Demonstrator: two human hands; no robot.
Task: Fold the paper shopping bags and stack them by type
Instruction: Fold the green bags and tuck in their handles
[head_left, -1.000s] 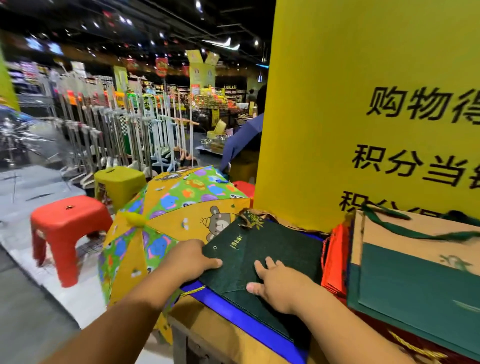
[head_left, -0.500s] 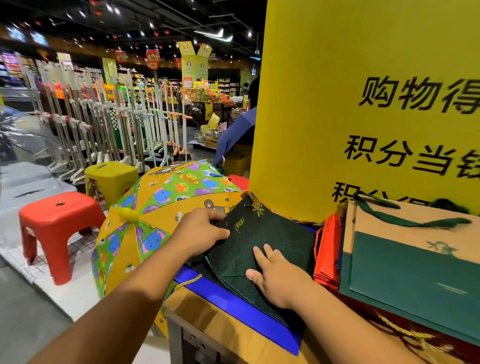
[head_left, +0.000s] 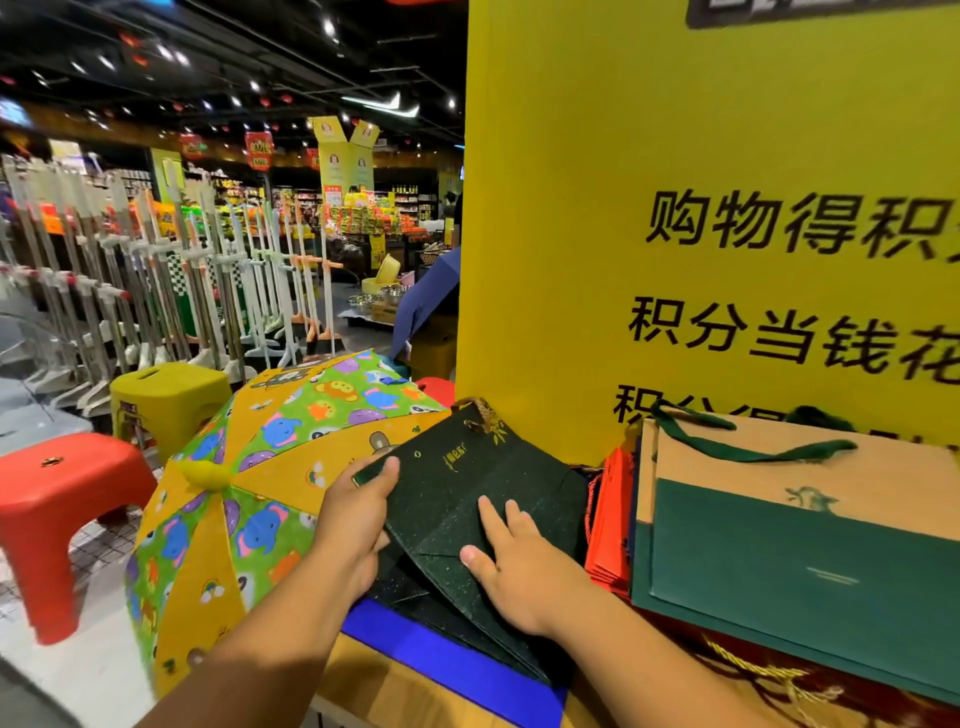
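Two hands, left (head_left: 353, 525) gripping bag (head_left: 457, 493), right (head_left: 524, 577) covering part

My left hand (head_left: 353, 525) no longer lies flat on the dark green bag (head_left: 467, 483). It now grips the bag's left edge, thumb on top, and has lifted that side off the folded bags (head_left: 410, 597) underneath.

Dim shop, dark ceiling (head_left: 234, 47) with spotlights (head_left: 328, 26), yellow sign board (head_left: 571, 208), red stool (head_left: 57, 499), yellow stool (head_left: 166, 400), mop racks (head_left: 156, 280), pale floor (head_left: 78, 670)

Wooden counter (head_left: 374, 688), blue sheet (head_left: 447, 656) on it, dark green bags (head_left: 457, 499) atop
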